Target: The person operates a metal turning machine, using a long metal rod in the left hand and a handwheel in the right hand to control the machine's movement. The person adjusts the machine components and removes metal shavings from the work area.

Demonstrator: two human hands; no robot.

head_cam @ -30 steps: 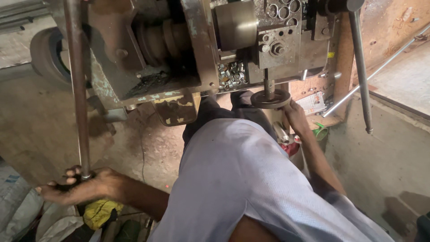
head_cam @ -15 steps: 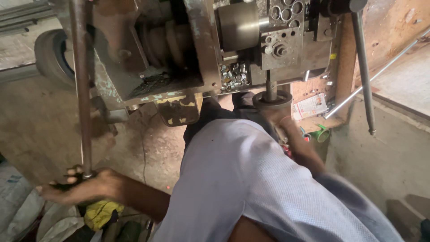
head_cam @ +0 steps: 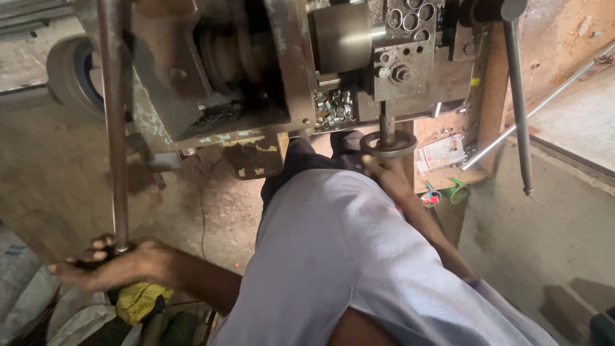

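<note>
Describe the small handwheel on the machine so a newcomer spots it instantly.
Start at the big grey-green metal machine filling the top of the head view. Under its right end, below the drilled block, a short vertical shaft ends in the small round handwheel, with the right hand on it. Unlike the two long bare rods, one gripped by the left hand, it is a dark flat ring.

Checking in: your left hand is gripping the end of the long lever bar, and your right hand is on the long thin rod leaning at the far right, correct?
Not quite. The head view shows the left hand gripping the lower end of the long lever bar, as you say. The right hand, though, is at the small round handwheel under the machine, not on the thin rod at the far right, which nothing touches.
</note>
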